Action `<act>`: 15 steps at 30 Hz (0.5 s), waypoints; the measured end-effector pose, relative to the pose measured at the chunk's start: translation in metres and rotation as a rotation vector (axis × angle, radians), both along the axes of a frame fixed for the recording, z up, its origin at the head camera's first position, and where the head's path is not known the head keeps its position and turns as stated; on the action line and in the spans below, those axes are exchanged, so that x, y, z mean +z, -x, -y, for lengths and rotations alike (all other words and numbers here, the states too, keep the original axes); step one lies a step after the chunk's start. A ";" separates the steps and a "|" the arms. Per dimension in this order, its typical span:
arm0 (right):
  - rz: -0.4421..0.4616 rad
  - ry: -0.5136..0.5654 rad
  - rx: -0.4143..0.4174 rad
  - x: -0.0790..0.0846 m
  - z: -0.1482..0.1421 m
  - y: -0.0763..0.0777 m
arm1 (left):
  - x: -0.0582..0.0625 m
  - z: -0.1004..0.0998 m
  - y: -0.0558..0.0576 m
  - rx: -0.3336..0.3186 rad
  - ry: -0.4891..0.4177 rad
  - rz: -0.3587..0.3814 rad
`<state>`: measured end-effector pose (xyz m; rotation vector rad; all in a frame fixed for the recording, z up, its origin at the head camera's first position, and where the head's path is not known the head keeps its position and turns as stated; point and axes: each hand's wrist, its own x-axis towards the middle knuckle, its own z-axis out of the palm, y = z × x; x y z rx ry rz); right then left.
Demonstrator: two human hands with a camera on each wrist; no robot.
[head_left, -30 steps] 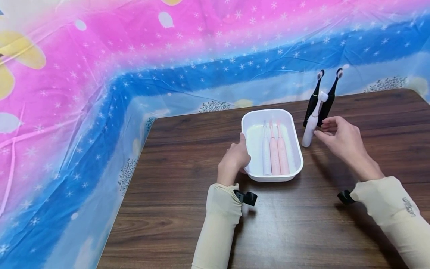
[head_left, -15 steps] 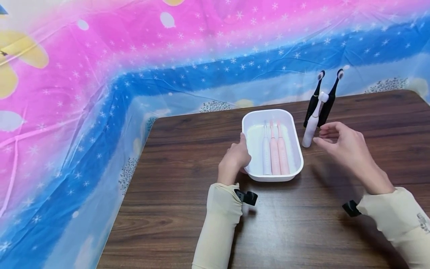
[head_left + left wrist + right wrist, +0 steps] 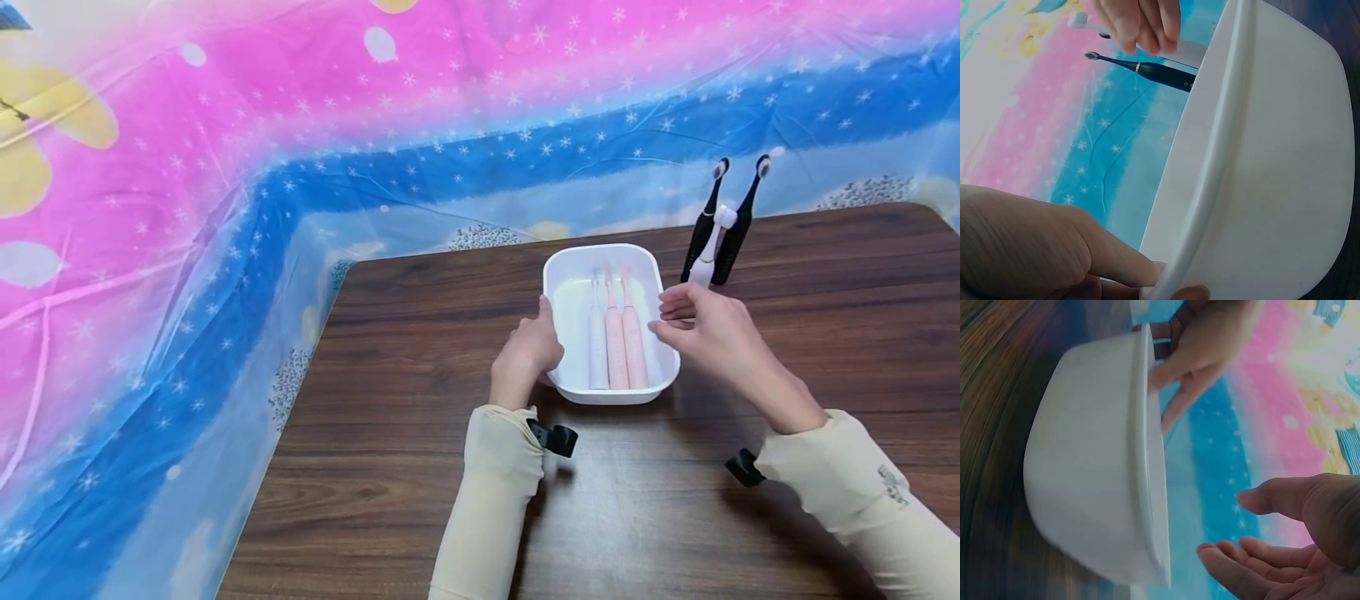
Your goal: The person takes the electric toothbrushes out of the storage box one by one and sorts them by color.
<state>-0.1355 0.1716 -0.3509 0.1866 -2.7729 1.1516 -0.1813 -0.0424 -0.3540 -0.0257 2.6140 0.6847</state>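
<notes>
Right hand (image 3: 712,329) just shifted from the standing white toothbrush (image 3: 702,271) to right beside the tub (image 3: 611,398), loose, empty; left hand (image 3: 525,346) grips its left rim. Tub's probably the focus.

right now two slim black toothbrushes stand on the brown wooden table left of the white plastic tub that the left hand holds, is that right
Wrong side: the two slim black toothbrushes stand on the brown wooden table to the right of the white plastic tub, as the head view shows; the left hand does hold the tub.
</notes>
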 end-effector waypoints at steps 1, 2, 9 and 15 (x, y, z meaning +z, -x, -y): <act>0.025 -0.006 0.012 0.000 0.004 0.003 | 0.000 0.000 0.000 -0.001 0.004 -0.001; 0.053 -0.009 0.028 -0.001 0.008 0.006 | 0.000 0.000 0.000 -0.001 0.004 -0.002; 0.174 -0.080 0.121 -0.010 0.031 0.026 | 0.001 0.001 -0.001 -0.009 0.017 -0.004; 0.239 -0.100 0.149 -0.017 0.044 0.038 | 0.002 0.000 -0.001 -0.007 -0.003 -0.009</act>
